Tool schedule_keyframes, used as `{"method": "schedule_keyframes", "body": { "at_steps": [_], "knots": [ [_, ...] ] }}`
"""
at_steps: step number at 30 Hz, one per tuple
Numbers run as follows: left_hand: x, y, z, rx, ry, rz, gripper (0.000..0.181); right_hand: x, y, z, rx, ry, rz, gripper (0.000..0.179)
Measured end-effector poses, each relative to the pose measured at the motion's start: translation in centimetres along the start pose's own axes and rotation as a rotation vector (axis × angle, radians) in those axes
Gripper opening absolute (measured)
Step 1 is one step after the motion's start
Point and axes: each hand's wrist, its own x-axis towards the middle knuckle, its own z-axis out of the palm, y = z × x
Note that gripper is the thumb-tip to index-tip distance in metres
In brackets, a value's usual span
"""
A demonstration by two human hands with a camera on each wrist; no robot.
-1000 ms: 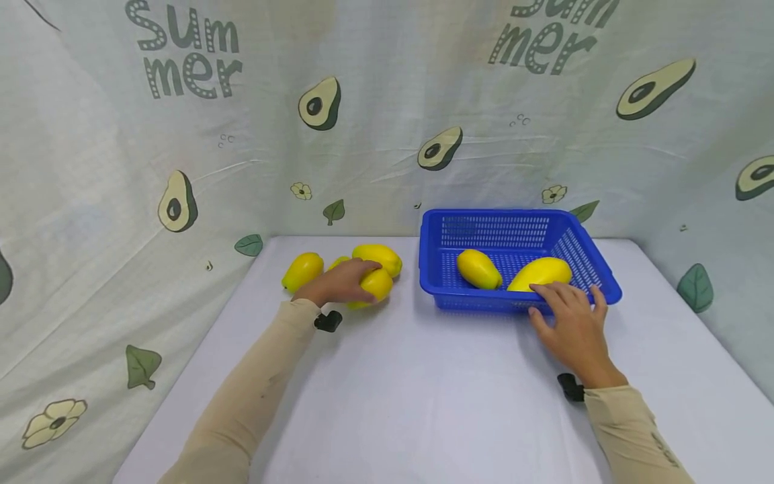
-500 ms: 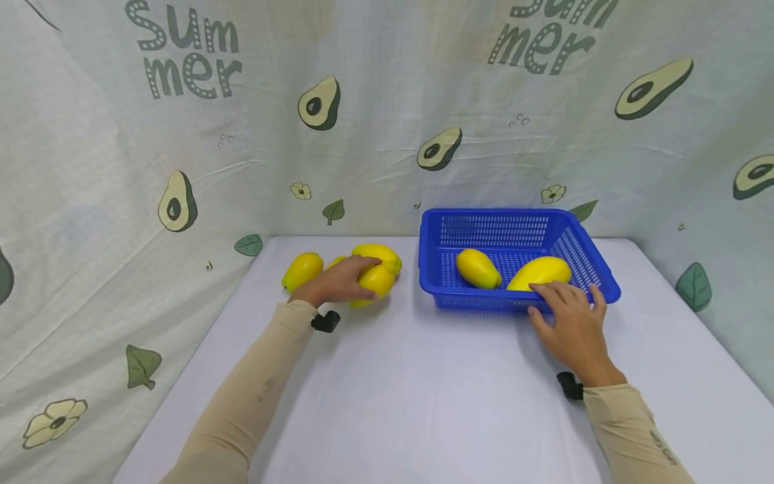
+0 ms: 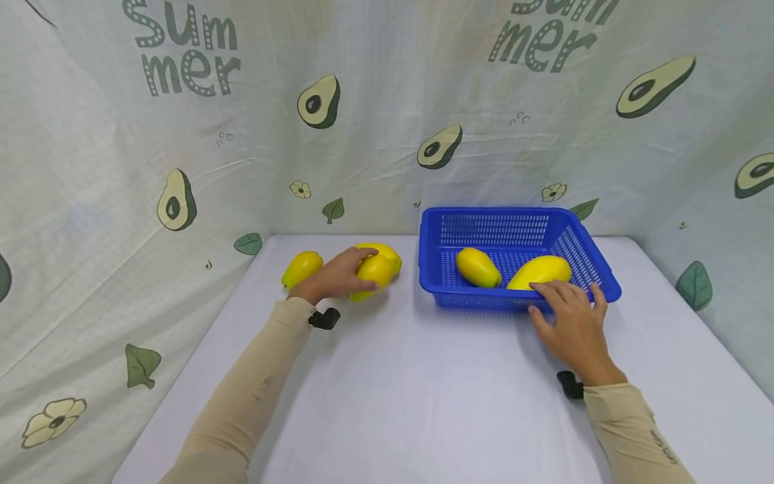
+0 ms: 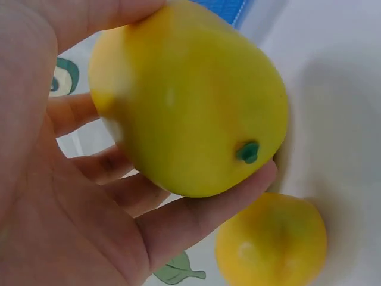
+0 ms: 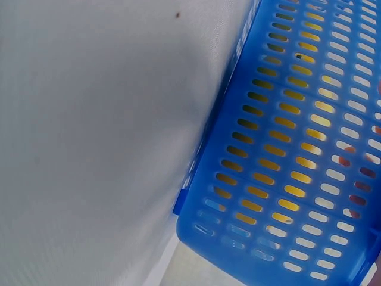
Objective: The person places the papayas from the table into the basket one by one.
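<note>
My left hand (image 3: 335, 274) grips a yellow mango (image 4: 190, 101), its thumb and fingers spread around the fruit; a green stem nub shows in the left wrist view. Just behind it is another mango (image 3: 390, 255), partly covered. A further mango (image 3: 302, 269) lies left of the hand. My right hand (image 3: 574, 333) holds the front rim of a blue slotted basket (image 3: 471, 299), fingers over the edge and thumb outside. Inside the basket lie two mangoes, one on the left (image 3: 478, 267) and a larger one (image 3: 541, 271) beside the right fingers.
A white-covered table (image 3: 423, 390) carries everything. Behind it hangs a pale cloth (image 3: 375, 87) printed with avocados and lettering, which also runs along both sides. Bare tabletop separates the loose mangoes from the basket.
My left hand has risen slightly with the mango in its grip, and now hides more of the fruit behind. The right hand and basket stay in place.
</note>
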Motion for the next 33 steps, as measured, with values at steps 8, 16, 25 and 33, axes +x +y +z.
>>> {"method": "schedule_keyframes", "body": {
  "at_steps": [8,16,25,33],
  "knots": [
    [-0.2,0.4,-0.4,-0.026,0.028,-0.021,0.077,0.0,0.0,0.0,-0.001,-0.009,0.009,0.044],
    [0.2,0.8,-0.7,-0.097,0.065,0.003,0.076,0.1,0.1,0.0,0.0,-0.001,0.0,0.045],
    [0.7,1.7,-0.7,-0.202,0.078,-0.029,0.074,0.0,0.1,-0.1,-0.005,0.001,0.005,0.045],
    [0.9,2.2,-1.0,-0.264,0.103,-0.053,0.074,-0.1,-0.1,-0.1,0.0,-0.001,0.007,0.045]
  ]
}}
